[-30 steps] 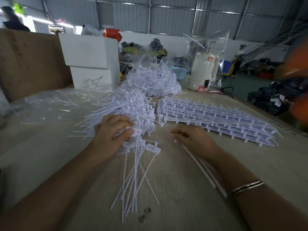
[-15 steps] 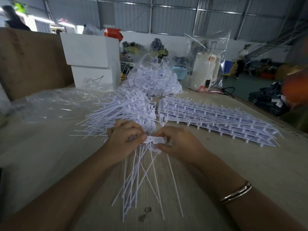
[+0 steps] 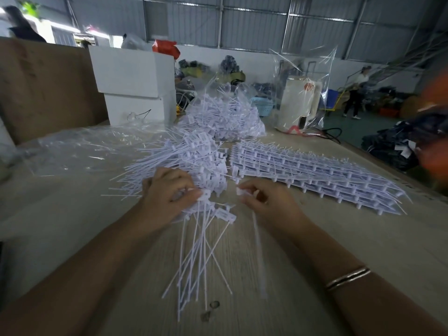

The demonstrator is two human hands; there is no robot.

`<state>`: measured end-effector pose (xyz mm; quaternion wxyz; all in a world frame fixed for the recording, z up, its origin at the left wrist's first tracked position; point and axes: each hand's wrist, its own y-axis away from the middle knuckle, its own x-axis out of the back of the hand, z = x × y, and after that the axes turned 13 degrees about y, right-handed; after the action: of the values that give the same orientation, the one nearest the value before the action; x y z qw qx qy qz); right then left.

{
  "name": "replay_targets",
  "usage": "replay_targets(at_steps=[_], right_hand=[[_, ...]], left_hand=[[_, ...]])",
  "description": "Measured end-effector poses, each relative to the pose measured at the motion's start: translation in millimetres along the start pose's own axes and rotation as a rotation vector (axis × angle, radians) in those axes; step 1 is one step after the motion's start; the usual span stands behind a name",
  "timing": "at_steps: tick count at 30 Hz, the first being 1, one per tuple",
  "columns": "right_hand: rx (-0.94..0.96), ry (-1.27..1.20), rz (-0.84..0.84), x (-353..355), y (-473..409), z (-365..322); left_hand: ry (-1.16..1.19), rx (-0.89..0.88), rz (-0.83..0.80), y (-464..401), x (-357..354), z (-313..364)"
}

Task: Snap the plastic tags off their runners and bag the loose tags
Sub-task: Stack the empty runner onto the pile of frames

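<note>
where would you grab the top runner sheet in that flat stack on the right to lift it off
Probably its near-left corner, approached from the left beside the right hand. The stack of runner sheets lies flat, and that corner is closest; the far end runs off to the right.

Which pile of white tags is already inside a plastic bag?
The heap at the back of the table: clear bag plastic wraps round it. The loose pile by the left hand and the flat stack of runners on the right lie bare on the table.
</note>
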<state>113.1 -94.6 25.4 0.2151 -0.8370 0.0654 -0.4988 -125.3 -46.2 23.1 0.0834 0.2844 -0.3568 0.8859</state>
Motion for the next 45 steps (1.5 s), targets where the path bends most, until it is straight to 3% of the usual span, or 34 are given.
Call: replay_targets(at_steps=[3, 7, 9, 12, 15, 19, 21, 24, 27, 29, 32, 34, 36, 42, 45], right_hand=[[0.077, 0.042, 0.025, -18.2, -7.3, -26.6], [0.064, 0.107, 0.072, -14.1, -6.5, -27.2], [-0.044, 0.038, 0.061, -4.1, -0.1, -18.2], [-0.06, 0.027, -0.228, 10.2, 5.0, -10.5], [0.002, -0.065, -0.438, 1.6, 8.3, -23.9], [0.133, -0.132, -0.411, -21.4, 10.0, -44.6], [0.13, -0.19, -0.373, -24.3, 8.6, -45.0], [-0.043, -0.387, -0.26, -17.1, 6.5, -35.2], [-0.145, -0.445, -0.121, -7.7, 4.4, -17.2], [-0.192, -0.499, -0.047, -3.7, 2.5, -9.9], [-0.212, -0.553, 0.001, -0.7, 1.0, -8.9], [-0.193, -0.55, -0.012, -1.4, 0.8, -11.1], [-0.175, -0.536, -0.032, -1.9, 0.6, -13.1], [-0.189, -0.541, -0.045, -3.5, 0.7, -13.2], [-0.181, -0.558, -0.053, -5.7, 0.0, -12.2]], left_hand=[[-0.288, 0.103, 0.066, -2.2, -13.9, -1.0], [-0.249, 0.128, 0.238, -3.3, 2.2, 7.8], [-0.32, 0.249, 0.038, 3.6, 17.4, 17.9], [-0.497, 0.485, -0.358, 17.1, 22.7, 32.4], [-0.597, 0.496, -0.489, 23.2, 7.5, 42.4], [-0.738, 0.414, -0.561, 24.5, -0.1, 49.8], [-0.758, 0.409, -0.552, 22.6, 3.8, 45.7], [-0.734, 0.403, -0.563, 22.9, 9.0, 42.0], [-0.508, 0.372, -0.526, 20.9, 24.3, 40.4], [-0.248, 0.307, -0.425, 14.8, 38.1, 37.8], [0.052, 0.136, -0.126, -8.4, 48.9, 30.6], [-0.032, 0.004, 0.045, -32.9, 51.9, 18.0], [-0.187, -0.049, 0.103, -59.0, 53.4, 3.3], [-0.567, 0.164, -0.205, -85.5, 26.7, -48.1], [-0.59, 0.195, -0.197, -86.3, 20.3, -52.1]])
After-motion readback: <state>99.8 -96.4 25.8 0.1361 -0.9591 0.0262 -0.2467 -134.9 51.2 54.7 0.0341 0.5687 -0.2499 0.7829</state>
